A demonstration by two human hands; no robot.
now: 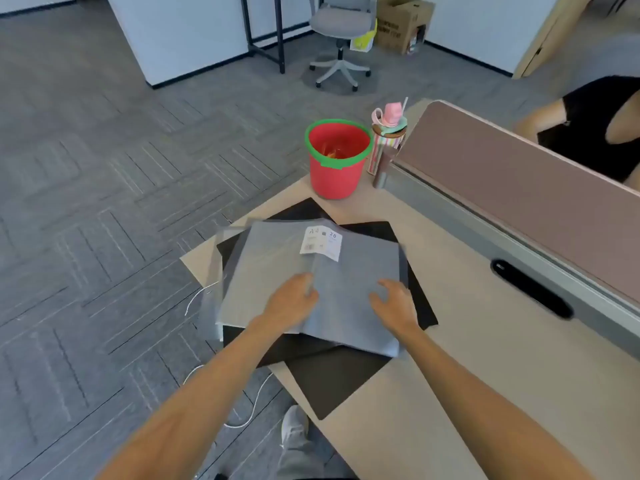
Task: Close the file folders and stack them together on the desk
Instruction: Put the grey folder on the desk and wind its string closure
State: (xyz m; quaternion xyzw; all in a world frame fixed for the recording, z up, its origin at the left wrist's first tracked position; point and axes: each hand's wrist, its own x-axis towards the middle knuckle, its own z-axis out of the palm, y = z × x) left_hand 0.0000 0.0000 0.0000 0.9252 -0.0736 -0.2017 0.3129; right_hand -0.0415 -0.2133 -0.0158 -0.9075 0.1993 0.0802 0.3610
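Note:
A grey file folder [277, 258] with a white label [322, 244] lies open on the beige desk [457, 348], spread over black folders [332, 379] whose corners stick out at the back, right and front. My left hand [292, 301] rests on the grey folder's left half near the central crease, fingers curled at the crease. My right hand [394, 304] lies spread on the folder's right half near its front edge. Whether either hand grips a sheet is unclear.
A red bucket [337, 161] with a green rim stands at the desk's far corner, beside a striped cup [381, 150] holding pink items. A desk partition [512, 192] runs along the right. Another person sits behind it. The desk's left edge drops to carpet with a white cable [197, 299].

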